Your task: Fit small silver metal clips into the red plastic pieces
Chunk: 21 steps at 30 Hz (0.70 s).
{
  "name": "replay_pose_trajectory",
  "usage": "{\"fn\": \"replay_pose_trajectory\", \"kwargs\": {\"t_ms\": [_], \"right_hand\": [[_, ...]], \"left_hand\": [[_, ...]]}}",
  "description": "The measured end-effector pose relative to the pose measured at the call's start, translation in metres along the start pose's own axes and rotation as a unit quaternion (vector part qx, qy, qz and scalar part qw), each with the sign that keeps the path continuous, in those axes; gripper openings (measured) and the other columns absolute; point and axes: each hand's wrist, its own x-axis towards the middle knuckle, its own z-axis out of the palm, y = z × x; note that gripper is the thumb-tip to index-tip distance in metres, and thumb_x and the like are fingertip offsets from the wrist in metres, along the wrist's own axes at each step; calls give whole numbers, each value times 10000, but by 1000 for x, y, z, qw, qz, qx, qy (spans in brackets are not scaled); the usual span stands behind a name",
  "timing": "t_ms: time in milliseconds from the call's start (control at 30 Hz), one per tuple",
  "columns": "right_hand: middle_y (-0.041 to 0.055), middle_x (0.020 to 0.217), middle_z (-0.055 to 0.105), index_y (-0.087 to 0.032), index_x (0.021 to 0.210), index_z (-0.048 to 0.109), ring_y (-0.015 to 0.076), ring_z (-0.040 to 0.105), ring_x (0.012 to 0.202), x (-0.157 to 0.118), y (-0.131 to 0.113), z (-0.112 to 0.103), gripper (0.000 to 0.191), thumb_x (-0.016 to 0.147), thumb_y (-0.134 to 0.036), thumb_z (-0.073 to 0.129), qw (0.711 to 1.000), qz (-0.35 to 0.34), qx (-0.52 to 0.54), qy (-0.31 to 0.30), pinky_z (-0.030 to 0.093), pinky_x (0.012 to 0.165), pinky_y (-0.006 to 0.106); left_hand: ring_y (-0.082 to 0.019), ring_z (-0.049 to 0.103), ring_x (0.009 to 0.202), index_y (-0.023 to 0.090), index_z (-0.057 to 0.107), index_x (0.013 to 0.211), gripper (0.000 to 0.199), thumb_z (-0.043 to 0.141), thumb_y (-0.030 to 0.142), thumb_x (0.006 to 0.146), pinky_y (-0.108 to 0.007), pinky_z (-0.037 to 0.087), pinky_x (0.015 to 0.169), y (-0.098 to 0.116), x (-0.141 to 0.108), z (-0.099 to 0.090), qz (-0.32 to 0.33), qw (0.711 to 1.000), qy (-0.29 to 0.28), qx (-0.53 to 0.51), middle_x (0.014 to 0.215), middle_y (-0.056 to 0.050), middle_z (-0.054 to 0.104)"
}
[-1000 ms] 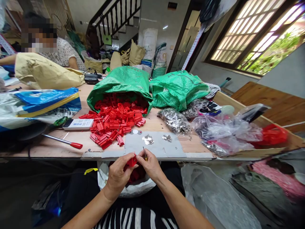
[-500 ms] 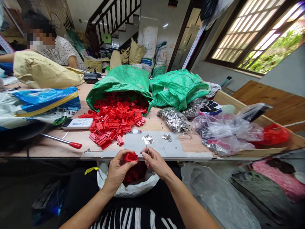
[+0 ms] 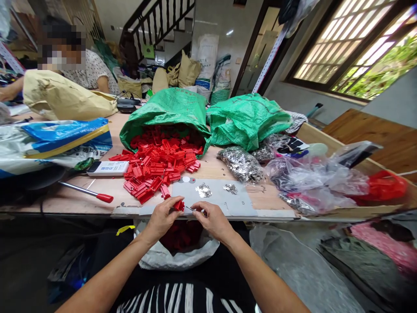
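Observation:
My left hand [image 3: 163, 217] is closed around a small red plastic part [image 3: 179, 205], held just in front of the table's front edge. Pinched in my right hand [image 3: 210, 218] is a thin metal tool like tweezers [image 3: 190, 208], its tip pointing left at the red part. Whether the tip touches the part is too small to tell. Below both hands, a white woven sack [image 3: 182, 260] on my lap holds more red parts [image 3: 180, 234]. Small silvery metal pieces [image 3: 203, 190] lie in a pile on a grey mat [image 3: 218, 206], with a smaller pile [image 3: 230, 188] to their right.
A green sack [image 3: 176, 104] spills a heap of red parts [image 3: 159, 161] onto the table. Right of it are another green sack [image 3: 249, 117] and a clear bag of metal pieces [image 3: 243, 163]. A red-tipped lever [image 3: 104, 198] juts out at left. Another person [image 3: 94, 69] sits behind.
My right hand's tool has swung from pointing up to pointing left at the red part. My left hand has tilted the part, and both hands are closer together.

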Motion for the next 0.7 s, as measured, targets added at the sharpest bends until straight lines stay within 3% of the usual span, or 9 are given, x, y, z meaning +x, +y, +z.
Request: {"fn": "replay_pose_trajectory", "kwargs": {"t_ms": [167,700], "right_hand": [[31,883,654,-211,965,672,145,581,799,4,0,5,178,837,-178,553,998,-30,-50,-18,427,729,250],[34,894,638,-197,972,651,142,591,851,8,6,10,191,844,-118,533,996,-66,-51,-26,452,795,255]], "left_hand": [[-198,638,967,231,618,1162,427,647,162,741,-337,478,885,-6,6,-1,28,998,-46,41,1064,-56,701],[-190,650,909,230,655,1080,375,694,196,708,-309,479,862,-9,11,-5,0,997,-63,35,1000,-30,724]]}}
